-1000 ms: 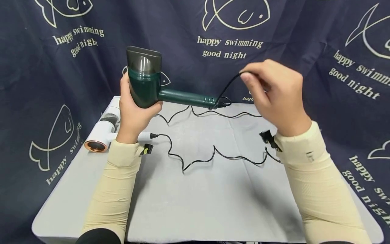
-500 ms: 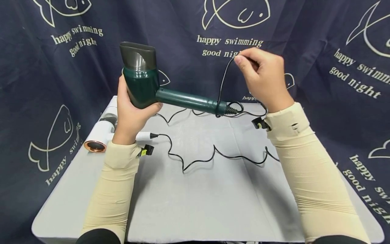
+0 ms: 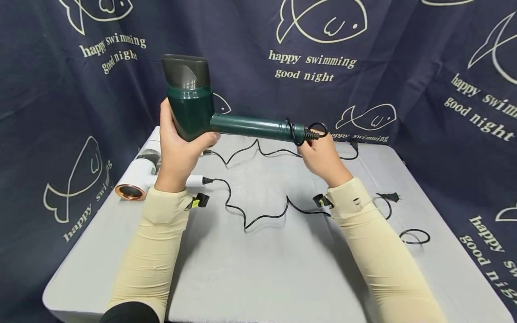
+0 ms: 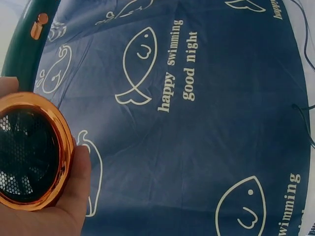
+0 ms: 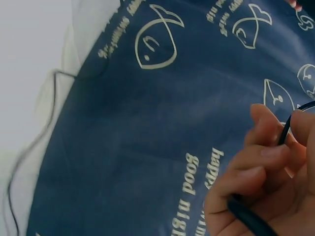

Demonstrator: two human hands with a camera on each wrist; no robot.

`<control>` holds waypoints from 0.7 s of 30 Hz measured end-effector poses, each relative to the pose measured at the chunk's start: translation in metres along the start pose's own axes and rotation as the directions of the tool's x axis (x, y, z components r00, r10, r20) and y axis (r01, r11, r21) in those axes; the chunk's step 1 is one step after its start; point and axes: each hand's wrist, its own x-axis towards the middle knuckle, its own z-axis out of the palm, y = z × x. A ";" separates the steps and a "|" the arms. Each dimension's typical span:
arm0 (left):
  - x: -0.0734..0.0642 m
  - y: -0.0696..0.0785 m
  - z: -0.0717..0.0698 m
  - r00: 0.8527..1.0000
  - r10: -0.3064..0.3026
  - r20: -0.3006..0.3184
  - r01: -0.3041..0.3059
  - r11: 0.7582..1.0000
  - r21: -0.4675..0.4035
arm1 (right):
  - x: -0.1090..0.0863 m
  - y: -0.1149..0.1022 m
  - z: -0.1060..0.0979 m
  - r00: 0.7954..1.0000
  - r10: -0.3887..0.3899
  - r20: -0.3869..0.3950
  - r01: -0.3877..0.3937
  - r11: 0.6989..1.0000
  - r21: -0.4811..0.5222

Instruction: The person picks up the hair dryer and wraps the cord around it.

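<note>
In the head view my left hand (image 3: 176, 163) grips the barrel of a dark green hair dryer (image 3: 190, 110), held above the table with its grey nozzle (image 3: 186, 72) upward. The left wrist view shows its copper-rimmed rear grille (image 4: 29, 152) and my thumb and fingers around the rim. The handle points right, and a black cord (image 3: 291, 132) loops around its end. My right hand (image 3: 323, 157) is at that end, partly hidden behind it. In the right wrist view the cord (image 5: 251, 219) runs through my curled right fingers, pinched near the thumb.
A white hair dryer (image 3: 136, 177) with a copper ring lies at the table's left. Behind it stands another white one (image 3: 151, 147). Their black cords (image 3: 264, 216) zigzag rightward across the white table (image 3: 258, 278). One plug (image 3: 391, 196) lies at right. A dark printed curtain (image 3: 250, 54) hangs behind.
My right hand has come down and left from above the handle, drawing the cord around the handle's end. The left hand still holds the green hair dryer, nearly in place.
</note>
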 end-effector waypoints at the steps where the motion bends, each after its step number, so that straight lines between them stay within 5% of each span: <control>1: 0.000 -0.001 0.001 1.000 0.003 -0.009 -0.003 1.000 -0.011 | -0.004 0.001 0.003 1.000 -0.004 0.012 0.004 1.000 0.006; 9: 0.002 -0.004 0.003 0.992 0.029 -0.120 -0.029 1.000 0.001 | -0.038 -0.011 0.016 0.990 -0.080 0.112 0.078 0.997 0.029; 21: 0.004 -0.016 0.004 0.982 0.079 -0.173 -0.063 0.994 0.095 | -0.065 -0.057 -0.004 0.966 -0.179 0.185 0.215 0.957 -0.195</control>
